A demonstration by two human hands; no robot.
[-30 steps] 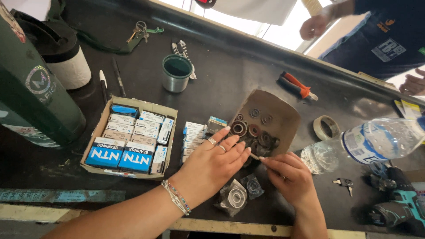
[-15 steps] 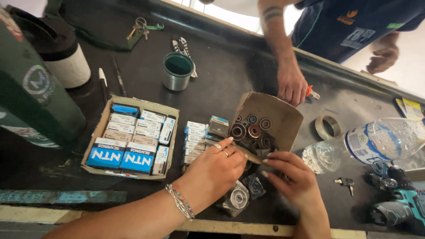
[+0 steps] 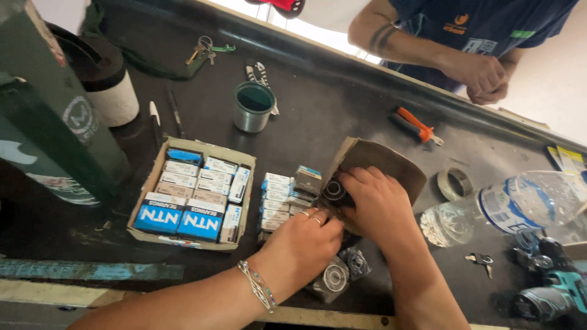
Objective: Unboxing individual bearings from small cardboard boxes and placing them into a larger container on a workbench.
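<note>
Both hands meet at a small torn cardboard box [image 3: 391,160] lying on the dark table [image 3: 318,116]. The right hand [image 3: 380,205] lies over the box's open mouth, its fingers [image 3: 358,178] curled down onto a black round bearing [image 3: 334,190] at the box's near edge; whether they pinch it cannot be told, as the palm hides the rest. The left hand [image 3: 301,249] comes in from below, its ringed fingers [image 3: 317,218] bent and closed against the box's lower lip, just beside the right-hand fingertips and touching the cardboard.

Just below the left hand's knuckles lie two bagged bearings [image 3: 337,275] in clear wrap. To the left of the fingers stands a row of small white and blue cartons [image 3: 276,198], and beyond them an open cardboard tray [image 3: 194,194] packed with more of the same cartons. Farther from the fingers, up the table, stand a green metal cup [image 3: 253,106] and a bunch of keys [image 3: 202,50]. To the right of the fingers lie a roll of tape [image 3: 455,182], a clear plastic bottle [image 3: 507,209] on its side, and orange-handled pliers [image 3: 413,124]. Another person's folded hands [image 3: 480,76] rest at the table's far edge.
</note>
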